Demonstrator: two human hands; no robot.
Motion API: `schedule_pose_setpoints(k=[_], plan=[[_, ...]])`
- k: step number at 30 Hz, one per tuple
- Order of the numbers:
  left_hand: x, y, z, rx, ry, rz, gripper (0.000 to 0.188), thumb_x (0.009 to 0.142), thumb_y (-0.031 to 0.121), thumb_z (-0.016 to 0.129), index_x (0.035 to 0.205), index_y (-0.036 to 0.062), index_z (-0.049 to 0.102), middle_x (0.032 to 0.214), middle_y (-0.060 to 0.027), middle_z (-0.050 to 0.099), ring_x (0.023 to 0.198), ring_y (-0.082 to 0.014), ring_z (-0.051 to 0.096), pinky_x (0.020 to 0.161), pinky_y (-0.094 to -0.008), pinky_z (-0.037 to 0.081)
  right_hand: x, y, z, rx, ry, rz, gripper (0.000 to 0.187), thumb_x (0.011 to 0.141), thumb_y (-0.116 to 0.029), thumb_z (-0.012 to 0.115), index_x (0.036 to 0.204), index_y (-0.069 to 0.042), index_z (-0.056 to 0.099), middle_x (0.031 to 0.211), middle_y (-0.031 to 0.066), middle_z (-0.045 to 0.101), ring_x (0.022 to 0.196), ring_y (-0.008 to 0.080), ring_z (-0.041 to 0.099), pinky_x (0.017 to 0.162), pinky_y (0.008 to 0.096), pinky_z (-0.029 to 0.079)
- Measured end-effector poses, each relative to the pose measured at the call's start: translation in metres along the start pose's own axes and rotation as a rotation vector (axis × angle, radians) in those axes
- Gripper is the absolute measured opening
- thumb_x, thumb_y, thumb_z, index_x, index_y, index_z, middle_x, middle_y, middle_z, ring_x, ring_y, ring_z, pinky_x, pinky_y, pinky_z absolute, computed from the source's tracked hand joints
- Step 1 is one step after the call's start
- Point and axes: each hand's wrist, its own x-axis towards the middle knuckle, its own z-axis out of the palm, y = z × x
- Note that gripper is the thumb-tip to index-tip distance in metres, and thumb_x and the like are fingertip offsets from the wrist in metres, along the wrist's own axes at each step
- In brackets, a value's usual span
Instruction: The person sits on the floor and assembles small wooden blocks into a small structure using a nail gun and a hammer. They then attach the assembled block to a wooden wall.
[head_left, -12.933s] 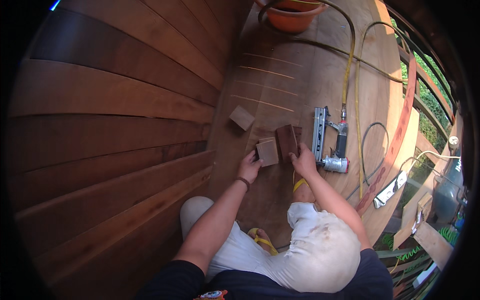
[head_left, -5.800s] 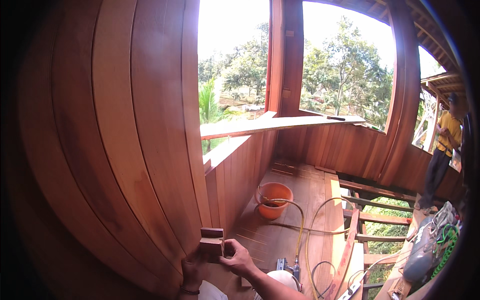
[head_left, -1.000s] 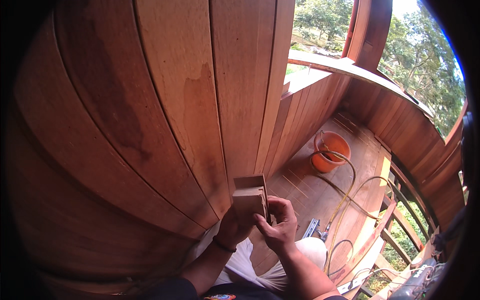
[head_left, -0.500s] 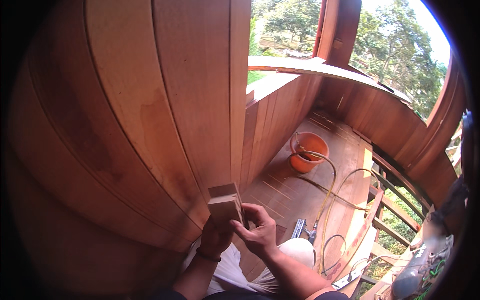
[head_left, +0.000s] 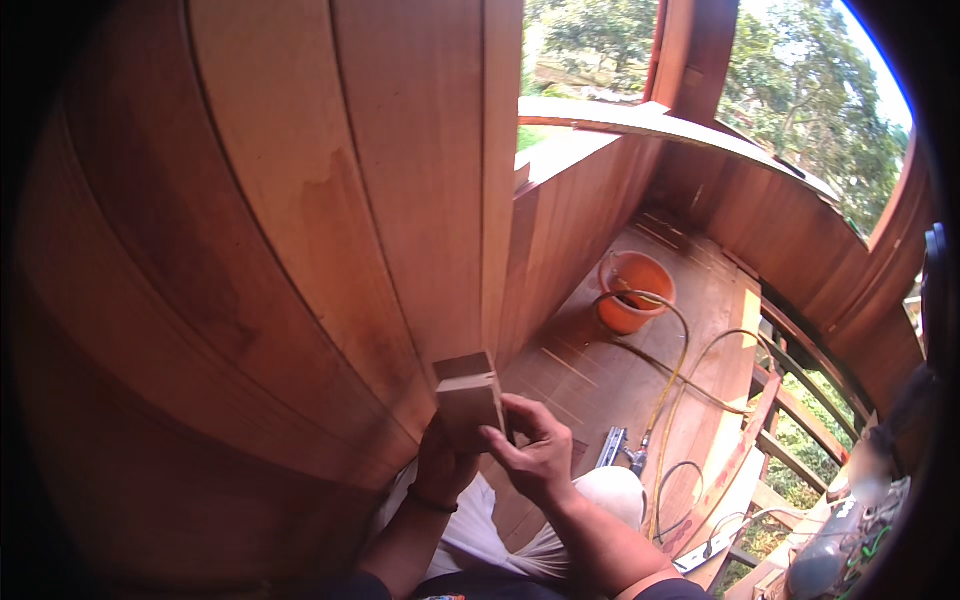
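Close to the plank wall I hold a small rectangular wooden block [head_left: 470, 412] upright in both hands. A second flat piece [head_left: 463, 366] shows just behind its top edge; whether the two are joined I cannot tell. My left hand [head_left: 444, 462] grips the block low down on its left side, its fingers mostly hidden behind the wood. Against the right side, my right hand [head_left: 535, 448] pinches it, thumb on the near face and fingers curled round the edge.
Tall wooden planks [head_left: 400, 180] rise at the left. Ahead on the board floor stands an orange bucket [head_left: 640, 318]; a yellowish hose [head_left: 672, 400] loops from it toward a metal tool [head_left: 614, 447] near my knee. At right, open joists [head_left: 800, 450] show greenery below, beside a white power strip [head_left: 695, 558].
The whole view has shifted slightly, so the surroundings sit a little farther right. Both hands keep hold of the block, which shows a bit more of its near face.
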Motion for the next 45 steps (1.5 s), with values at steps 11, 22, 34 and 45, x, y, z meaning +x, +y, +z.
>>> schedule_pose_setpoints(k=[11,22,34,45], plan=[[0.002,0.018,0.023,-0.368,0.044,-0.106,0.034,0.101,0.013,0.055,0.133,0.0002,0.053,0.123,-0.0117,0.063,0.111,-0.0213,0.064,0.094,-0.0344,0.054,0.003,-0.007,0.001,-0.018,-0.024,0.021,0.046,0.078,-0.014,0.085,0.117,0.002,0.064,0.108,0.0115,0.071,0.099,0.0175,0.069,0.090,0.0319,0.055],[0.003,0.000,0.015,0.453,0.284,0.202,0.029,0.105,0.021,0.053,0.123,-0.0010,0.060,0.117,-0.0103,0.066,0.107,-0.0184,0.065,0.094,-0.0332,0.054,0.007,-0.004,-0.004,0.014,0.113,-0.021,0.051,0.075,-0.001,0.073,0.109,-0.004,0.035,0.132,0.0205,0.054,0.115,0.0239,0.060,0.097,0.0360,0.052],[-0.007,-0.014,0.023,0.093,0.272,0.146,0.029,0.105,0.019,0.054,0.127,0.0005,0.054,0.121,-0.0093,0.061,0.110,-0.0185,0.062,0.096,-0.0320,0.052,0.004,-0.008,-0.001,-0.384,-0.116,-0.189,0.049,0.073,-0.012,0.081,0.112,-0.002,0.054,0.131,0.0233,0.055,0.120,0.0387,0.057,0.100,0.0461,0.048],[-0.006,-0.014,0.025,-0.210,0.159,0.034,0.028,0.107,0.014,0.046,0.130,0.0000,0.054,0.120,-0.0070,0.057,0.115,-0.0159,0.060,0.097,-0.0300,0.051,0.008,-0.007,-0.001,-0.304,0.035,-0.255,0.055,0.072,-0.014,0.086,0.118,-0.003,0.058,0.127,0.0191,0.057,0.116,0.0343,0.059,0.097,0.0408,0.049]])
